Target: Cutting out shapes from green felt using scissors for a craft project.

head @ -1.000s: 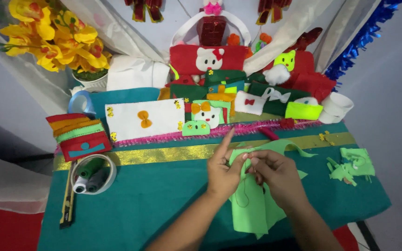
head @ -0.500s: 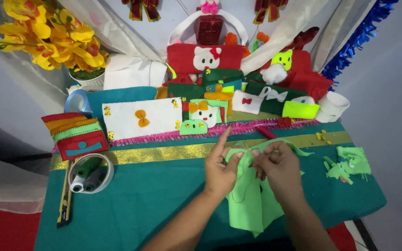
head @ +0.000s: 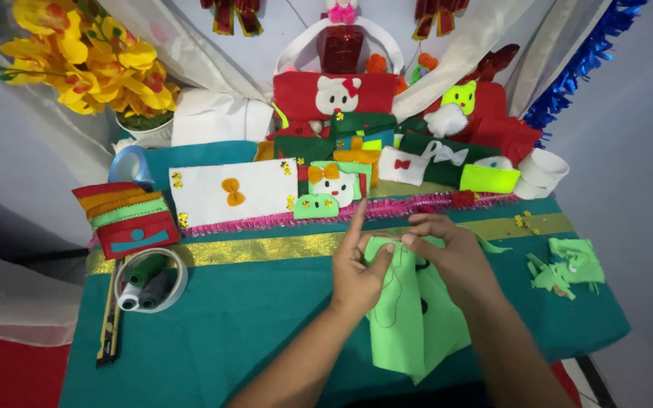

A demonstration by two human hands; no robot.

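A light green felt piece (head: 410,325) lies on the teal tablecloth (head: 251,317) in front of me, hanging over the front edge. My left hand (head: 360,272) pinches its upper left edge between thumb and fingers, with the index finger pointing up. My right hand (head: 451,253) grips the upper edge of the same felt, fingertips close to my left thumb. A thin dark thread runs down across the felt below my hands.
A white bowl (head: 179,283) with thread spools and a utility knife (head: 109,325) sit at left. Stacked felt pieces (head: 126,219), a white felt panel (head: 232,193), green scraps (head: 568,268), white cups (head: 542,172), felt crafts and yellow flowers (head: 85,64) fill the back.
Both hands stay on the green felt. My right hand has shifted slightly toward my left thumb; the view has tilted a little.
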